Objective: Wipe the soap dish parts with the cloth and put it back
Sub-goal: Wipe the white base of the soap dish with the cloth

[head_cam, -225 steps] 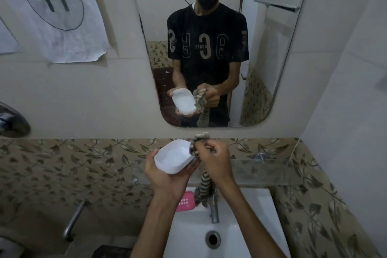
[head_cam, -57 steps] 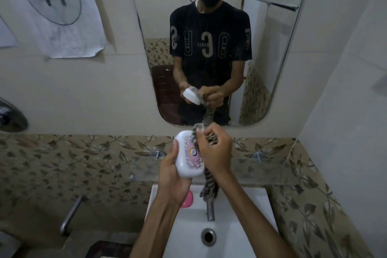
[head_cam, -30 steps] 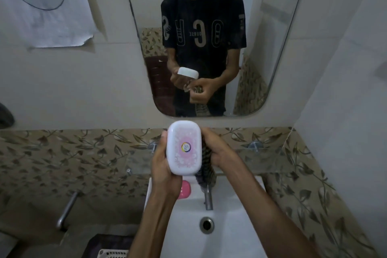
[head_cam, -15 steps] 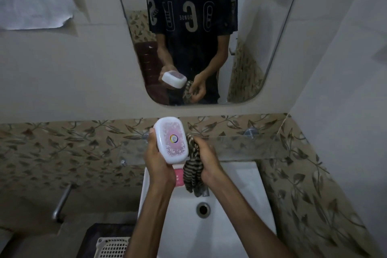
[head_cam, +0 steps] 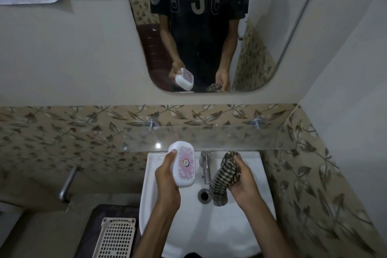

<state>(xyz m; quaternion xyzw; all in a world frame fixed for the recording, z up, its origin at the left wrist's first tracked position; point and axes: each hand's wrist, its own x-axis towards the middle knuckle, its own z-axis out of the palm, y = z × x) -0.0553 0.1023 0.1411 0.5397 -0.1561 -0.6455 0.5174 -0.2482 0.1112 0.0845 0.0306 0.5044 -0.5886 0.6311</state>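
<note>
Over the white sink (head_cam: 247,234), left of the tap (head_cam: 205,168): soap dish lid (head_cam: 185,167), printed top facing up, clamped in the left hand (head_cam: 167,182) with the thumb along the near long edge and the fingers wrapped underneath. Right of the tap: striped cloth (head_cam: 225,176), bunched and gripped in the closed right hand (head_cam: 244,180), loose tail hanging toward the drain (head_cam: 204,195). Well apart from each other, lid and cloth, with the tap between them. Above the tap, fixed to the leaf-patterned tiles: a glass shelf (head_cam: 230,138), bare where visible. Higher still, a mirror (head_cam: 205,27) repeating both grips from the front. Left of the sink and lower: a perforated plastic basket (head_cam: 116,239).

Probably light, that lid: thin moulded plastic, stiff but hollow, likely to flex or crack under a hard squeeze. Smooth glossy skin (slick if any soap film or water clings, which cannot be told from here). Best held across the narrow width, thumb on one long edge and fingers on the other, as at present, leaving the broad faces free for wiping. Cloth soft and limp, no shape of its own; best kept gathered into a pad in the palm so the hanging tail stays out of the drain. Other half of the dish not visible, so no telling how far the wiping has got or exactly where the dish belongs.
</note>
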